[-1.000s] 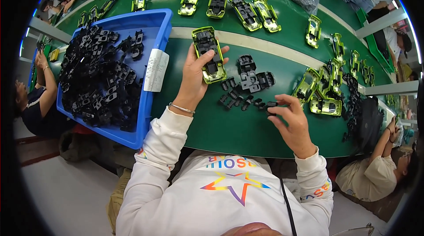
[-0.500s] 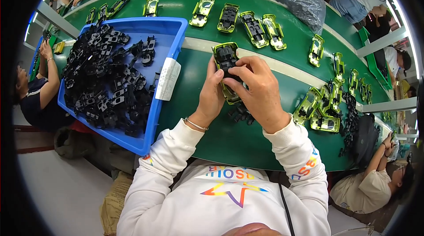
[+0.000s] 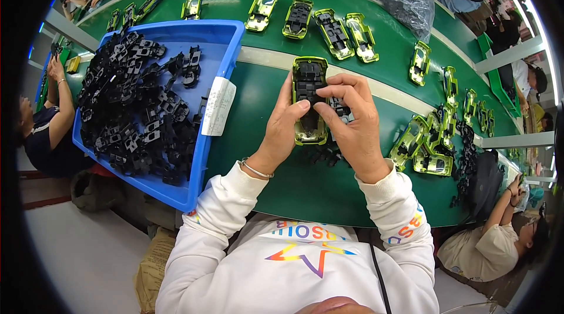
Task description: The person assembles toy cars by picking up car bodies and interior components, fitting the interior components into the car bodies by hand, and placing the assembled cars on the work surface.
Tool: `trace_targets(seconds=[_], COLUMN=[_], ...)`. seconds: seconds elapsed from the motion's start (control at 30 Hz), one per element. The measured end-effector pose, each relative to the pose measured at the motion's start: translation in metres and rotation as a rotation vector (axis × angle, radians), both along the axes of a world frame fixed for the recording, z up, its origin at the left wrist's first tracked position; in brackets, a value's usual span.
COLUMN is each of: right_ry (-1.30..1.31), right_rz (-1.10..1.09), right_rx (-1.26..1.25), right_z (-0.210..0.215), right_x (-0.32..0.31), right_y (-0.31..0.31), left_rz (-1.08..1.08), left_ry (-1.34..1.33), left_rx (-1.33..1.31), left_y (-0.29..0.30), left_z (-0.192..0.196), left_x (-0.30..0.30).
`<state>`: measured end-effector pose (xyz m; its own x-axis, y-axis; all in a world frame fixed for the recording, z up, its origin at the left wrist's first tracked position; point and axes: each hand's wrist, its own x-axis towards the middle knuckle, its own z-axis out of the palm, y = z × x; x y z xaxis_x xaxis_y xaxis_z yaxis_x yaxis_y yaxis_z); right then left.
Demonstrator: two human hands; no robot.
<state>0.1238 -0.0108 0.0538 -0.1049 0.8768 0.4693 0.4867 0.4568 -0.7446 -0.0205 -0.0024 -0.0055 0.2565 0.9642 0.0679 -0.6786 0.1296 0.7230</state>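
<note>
A toy car body [image 3: 321, 132] in yellow-green plastic, with a black interior piece [image 3: 309, 73] set in its upper part, is held upright in front of me. My left hand [image 3: 283, 126] grips it along its left side, the thumb lying over the black piece. My right hand [image 3: 354, 117] is curled at the car's right edge, thumb and forefinger tips near the interior. Within the curl of that hand shows another black plastic part [image 3: 340, 107], partly covered by the fingers. Behind and below the car, several small black parts [image 3: 329, 154] lie on the green table.
To the left stands a blue bin [image 3: 202, 155] heaped with black plastic parts [image 3: 138, 99]. Several yellow-green car bodies [image 3: 333, 33] line the green belt [image 3: 235, 0] beyond. More bodies [image 3: 433, 162] are piled at right, beside black parts [image 3: 465, 158]. Other people sit on both sides.
The car has turned more upright and shifted slightly right. My right hand has moved right, its thumb and forefinger drawn back from the middle of the interior; a black part now shows inside its curl.
</note>
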Motion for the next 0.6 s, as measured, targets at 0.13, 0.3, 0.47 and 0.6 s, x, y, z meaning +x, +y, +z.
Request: trace_targets(seconds=[0.13,0.3,0.47,0.6], right_ry=[0.253,0.532,0.666,0.676], right_rz=[0.010,0.044,0.066,0.098], right_rx=[-0.270,-0.650,-0.726,-0.739], right_z=[-0.014,-0.016,-0.015,-0.008], right_x=[0.004,0.010,0.014,0.022], right_y=[0.004,0.009,0.008,0.000], left_rz=[0.014,0.024,-0.008,-0.020], left_ry=[0.074,0.168,0.173,0.161], left_rx=[0.026,0.041,-0.041,-0.052], left_y=[0.000,-0.002,-0.002,-0.005], left_z=[-0.001,-0.006,-0.002,0.007], left_x=[0.002,0.005,0.006,0.009])
